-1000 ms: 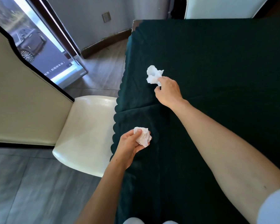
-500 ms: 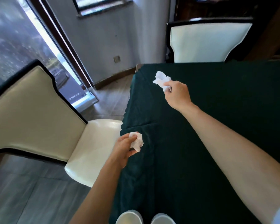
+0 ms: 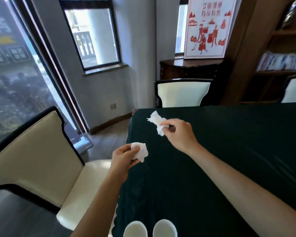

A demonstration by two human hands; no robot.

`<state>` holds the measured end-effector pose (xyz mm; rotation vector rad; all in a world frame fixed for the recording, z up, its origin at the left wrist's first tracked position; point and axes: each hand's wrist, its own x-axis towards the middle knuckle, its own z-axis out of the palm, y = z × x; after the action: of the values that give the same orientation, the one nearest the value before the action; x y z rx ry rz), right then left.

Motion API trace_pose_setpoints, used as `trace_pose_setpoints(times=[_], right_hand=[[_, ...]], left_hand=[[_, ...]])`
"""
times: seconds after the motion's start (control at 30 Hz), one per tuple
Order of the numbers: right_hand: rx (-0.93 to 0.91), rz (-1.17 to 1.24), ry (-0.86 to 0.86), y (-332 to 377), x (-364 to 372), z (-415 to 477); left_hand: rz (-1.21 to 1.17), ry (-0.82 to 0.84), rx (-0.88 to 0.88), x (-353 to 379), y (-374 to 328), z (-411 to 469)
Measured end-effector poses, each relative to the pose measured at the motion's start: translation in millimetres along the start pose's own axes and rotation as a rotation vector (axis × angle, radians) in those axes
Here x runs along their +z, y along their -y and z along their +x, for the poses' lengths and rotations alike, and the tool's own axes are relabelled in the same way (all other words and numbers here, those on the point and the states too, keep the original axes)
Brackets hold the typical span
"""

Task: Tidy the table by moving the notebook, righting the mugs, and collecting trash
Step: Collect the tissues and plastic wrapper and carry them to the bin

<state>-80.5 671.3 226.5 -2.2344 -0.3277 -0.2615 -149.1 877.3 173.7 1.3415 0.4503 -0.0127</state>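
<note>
My right hand [image 3: 179, 134] is lifted above the dark green tablecloth [image 3: 229, 151] near the table's far left corner, pinching a crumpled white tissue [image 3: 156, 120]. My left hand [image 3: 125, 158] hovers at the table's left edge, closed on a second crumpled white tissue [image 3: 140, 151]. Two white mugs [image 3: 135, 229] [image 3: 164, 228] stand upright side by side at the near edge, seen from above. No notebook is in view.
A cream chair with dark trim [image 3: 46, 159] stands against the table's left side. Another cream chair [image 3: 182, 94] sits at the far end and a third [image 3: 294, 91] at the far right. A dark wooden cabinet [image 3: 186, 69] and bookshelf [image 3: 280, 64] stand behind.
My right hand has lifted its tissue off the cloth. My view has tilted up, showing the room, the far chairs and the two mugs at the near edge.
</note>
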Motion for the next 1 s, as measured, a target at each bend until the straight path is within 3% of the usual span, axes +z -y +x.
trace_pose_setpoints(times=[0.27, 0.5, 0.77, 1.0], right_hand=[[0.069, 0.101, -0.078, 66.7, -26.3, -132.3], [0.25, 0.15, -0.263, 76.4, -72.0, -230.1], [0.436, 0.157, -0.591, 41.5, -158.6, -356.8], [0.606, 0.243, -0.796, -20.6, -236.8, -498.9]], left_hand=[[-0.039, 0.224, 0.114, 19.4, -12.8, -81.2], [-0.032, 0.561, 0.11, 61.5, -0.6, -168.5], [0.046, 1.004, 0.059, 152.0, 36.4, -282.5], [0.129, 1.142, -0.055, 254.8, 123.7, -389.9]])
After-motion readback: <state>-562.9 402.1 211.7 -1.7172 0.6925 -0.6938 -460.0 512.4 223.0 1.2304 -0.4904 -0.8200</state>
